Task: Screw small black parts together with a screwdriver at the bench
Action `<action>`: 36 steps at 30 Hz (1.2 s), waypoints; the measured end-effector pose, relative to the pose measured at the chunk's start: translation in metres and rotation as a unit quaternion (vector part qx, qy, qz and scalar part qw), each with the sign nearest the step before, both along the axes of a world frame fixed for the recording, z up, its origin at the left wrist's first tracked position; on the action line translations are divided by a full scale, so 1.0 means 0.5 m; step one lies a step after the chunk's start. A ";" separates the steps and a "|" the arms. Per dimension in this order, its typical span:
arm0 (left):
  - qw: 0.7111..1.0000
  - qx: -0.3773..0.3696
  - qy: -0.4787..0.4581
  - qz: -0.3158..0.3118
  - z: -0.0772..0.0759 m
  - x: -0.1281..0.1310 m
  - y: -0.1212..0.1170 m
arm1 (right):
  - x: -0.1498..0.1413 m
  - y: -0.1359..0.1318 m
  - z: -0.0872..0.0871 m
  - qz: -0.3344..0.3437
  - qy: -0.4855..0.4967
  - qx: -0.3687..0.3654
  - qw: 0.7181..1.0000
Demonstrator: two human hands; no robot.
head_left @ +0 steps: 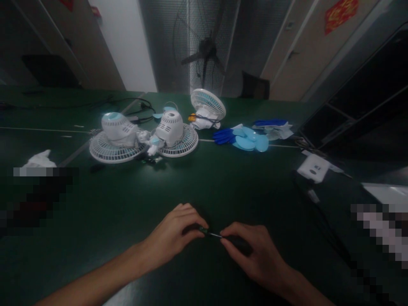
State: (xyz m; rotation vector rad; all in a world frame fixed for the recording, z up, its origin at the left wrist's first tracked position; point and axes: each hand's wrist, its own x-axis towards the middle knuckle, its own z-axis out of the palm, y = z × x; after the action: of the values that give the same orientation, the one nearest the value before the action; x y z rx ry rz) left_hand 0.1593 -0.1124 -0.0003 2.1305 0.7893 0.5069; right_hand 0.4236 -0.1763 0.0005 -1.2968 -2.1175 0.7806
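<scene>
Low in the middle of the head view, my left hand (177, 227) pinches a small green piece (203, 230), perhaps a circuit board, mostly hidden by the fingers. My right hand (259, 253) is closed around a black-handled screwdriver (239, 244). Its thin metal shaft points left and its tip meets the green piece or lies right beside it; I cannot tell which. Both hands are just above the dark green table (127, 204).
Two white fan heads (119, 131) (170, 129) lie grille-down beyond my hands. A third fan (207, 108) is tilted behind them. Light-blue fan blades (250, 139) rest beside blue gloves (223, 136). A white box (314, 168) and cables are to the right; crumpled white material (40, 159) is left.
</scene>
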 end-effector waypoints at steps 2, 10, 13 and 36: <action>1.000 -0.002 -0.003 0.000 -0.001 0.000 0.000 | -0.001 0.002 0.003 0.001 -0.001 -0.003 1.000; 1.000 -0.010 -0.004 0.004 0.007 0.002 -0.002 | -0.001 -0.003 0.006 -0.002 -0.012 0.008 1.000; 1.000 -0.007 -0.001 0.006 0.008 0.002 -0.002 | -0.001 -0.004 0.008 0.001 -0.003 0.003 1.000; 1.000 0.001 0.013 -0.001 0.005 0.001 -0.003 | -0.009 0.002 0.008 0.016 -0.015 0.012 1.000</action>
State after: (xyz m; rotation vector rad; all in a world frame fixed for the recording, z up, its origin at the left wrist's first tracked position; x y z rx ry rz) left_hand 0.1601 -0.1138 0.0022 2.1441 0.8015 0.4809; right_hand 0.4192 -0.1756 0.0047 -1.2729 -2.1708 0.7516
